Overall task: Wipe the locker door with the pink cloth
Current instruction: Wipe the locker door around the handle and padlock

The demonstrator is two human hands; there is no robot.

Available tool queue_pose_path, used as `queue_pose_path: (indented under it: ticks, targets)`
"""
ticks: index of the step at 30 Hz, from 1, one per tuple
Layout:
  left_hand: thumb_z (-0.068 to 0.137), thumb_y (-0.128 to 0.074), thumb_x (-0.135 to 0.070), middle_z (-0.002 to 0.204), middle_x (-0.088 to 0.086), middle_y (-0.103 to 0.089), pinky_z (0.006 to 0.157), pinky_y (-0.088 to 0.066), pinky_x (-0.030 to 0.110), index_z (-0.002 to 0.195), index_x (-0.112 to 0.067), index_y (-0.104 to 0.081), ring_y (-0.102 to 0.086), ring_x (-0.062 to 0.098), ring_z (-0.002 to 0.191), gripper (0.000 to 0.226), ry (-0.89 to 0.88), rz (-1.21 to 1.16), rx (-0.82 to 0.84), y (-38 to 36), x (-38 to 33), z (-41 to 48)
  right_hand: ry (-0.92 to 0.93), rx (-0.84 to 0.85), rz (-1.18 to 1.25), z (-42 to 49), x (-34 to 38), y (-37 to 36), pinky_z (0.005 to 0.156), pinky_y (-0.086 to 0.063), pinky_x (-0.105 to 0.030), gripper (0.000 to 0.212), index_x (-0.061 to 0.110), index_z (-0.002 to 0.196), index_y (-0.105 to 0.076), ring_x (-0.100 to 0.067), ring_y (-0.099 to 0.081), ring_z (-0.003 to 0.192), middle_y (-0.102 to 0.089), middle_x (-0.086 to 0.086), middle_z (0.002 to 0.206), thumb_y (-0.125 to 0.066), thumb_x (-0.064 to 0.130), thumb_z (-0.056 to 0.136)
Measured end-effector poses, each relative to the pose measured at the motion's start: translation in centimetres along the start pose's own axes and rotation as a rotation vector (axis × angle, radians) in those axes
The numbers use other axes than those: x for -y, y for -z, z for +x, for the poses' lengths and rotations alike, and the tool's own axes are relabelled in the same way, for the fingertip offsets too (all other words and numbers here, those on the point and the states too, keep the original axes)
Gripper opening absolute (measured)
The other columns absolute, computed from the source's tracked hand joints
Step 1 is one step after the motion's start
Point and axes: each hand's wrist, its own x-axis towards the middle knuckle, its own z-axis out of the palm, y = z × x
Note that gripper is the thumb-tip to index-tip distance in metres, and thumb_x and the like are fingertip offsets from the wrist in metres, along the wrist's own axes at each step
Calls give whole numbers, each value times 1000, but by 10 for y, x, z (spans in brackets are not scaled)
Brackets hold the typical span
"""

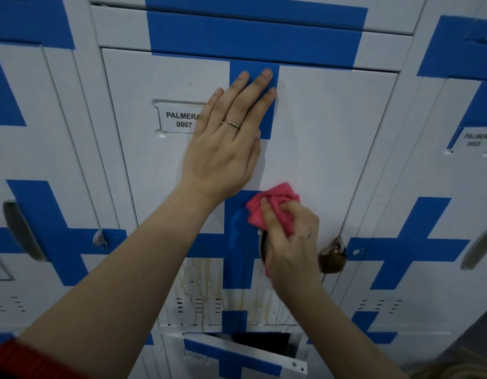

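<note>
Two hands work on the door (332,127), frame centre. Left hand (223,149) lies flat, fingers straight, on its upper half. Right hand (288,242) grips the bunched cloth (275,203) just below. Brown stains (198,283) show lower down, so wiping looks unfinished.

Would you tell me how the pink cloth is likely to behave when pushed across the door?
Probably floppy: the pink cloth sits bunched in folds under the right hand. Likely light, since curled fingers alone hold it. It may snag on the padlock nearby.
</note>
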Motion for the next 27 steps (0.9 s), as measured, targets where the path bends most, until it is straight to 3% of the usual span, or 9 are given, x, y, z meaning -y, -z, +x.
queue_pose_path:
  ticks: [3,6,8,10,13,19,22,24,27]
  targets:
    - [88,-44,-6,142,12,-42,114,-15,33,135,-4,-44,-28,24,133,46,1,-5,1,1,1,0,147,239,-79,-38,-4,-9,76,-56,-44,85,7,125,-39,-29,-38,101,-32,-13,121,-82,2,52]
    - [88,-44,-5,142,12,-43,114,-15,33,135,-4,-44,-28,23,133,47,-3,-3,-4,1,1,0,81,223,-77,-46,-5,-9,74,-56,-37,60,12,120,-46,-21,-43,96,-41,-8,115,-77,11,68]
    - [87,-46,-5,142,12,-43,114,-14,33,135,-4,-44,-28,23,133,47,-3,-3,-5,0,0,0,-50,99,-60,-30,-4,-1,71,-55,-24,29,16,109,-58,-10,-51,89,-53,2,101,-56,35,87]
    - [87,-46,-4,141,11,-43,114,-14,33,135,-4,-44,-29,23,133,48,-4,7,-11,-1,1,-1,-114,20,-102,-15,-8,7,74,-45,-14,52,3,112,-60,-14,-48,93,-47,-5,103,-31,43,95]
    - [87,-46,-4,141,11,-44,114,-13,33,134,-4,-45,-30,23,133,47,-2,11,-21,-1,0,-1,-107,38,-28,-22,-11,2,76,-45,-29,54,4,128,-41,-23,-38,97,-33,-9,112,-14,41,99]
    - [88,-44,-5,141,11,-43,114,-15,34,135,-5,-44,-30,23,133,46,2,14,-22,-1,0,-1,-239,-75,71,-25,-1,-9,78,-48,-31,44,11,131,-36,-20,-38,97,-31,-6,112,-27,38,97]
    - [89,-44,-5,141,11,-43,114,-15,34,135,-5,-44,-30,23,133,46,5,16,-24,-2,-1,-2,-200,-57,62,-25,-4,-11,76,-45,-27,42,10,130,-37,-21,-39,96,-31,-6,110,-23,36,99]
    - [88,-44,-5,141,11,-43,114,-14,33,135,-5,-44,-30,23,133,46,6,20,-28,-2,-1,-2,-133,-12,26,-27,-5,-8,76,-40,-25,34,12,128,-39,-21,-38,96,-33,-7,110,-37,26,97]
    - [88,-44,-5,141,11,-44,115,-12,32,135,-5,-45,-30,23,133,47,8,31,-29,-2,-1,-2,-86,93,72,-29,6,-9,85,-48,-32,44,61,111,-43,-23,-49,101,-47,-4,111,-55,26,89]
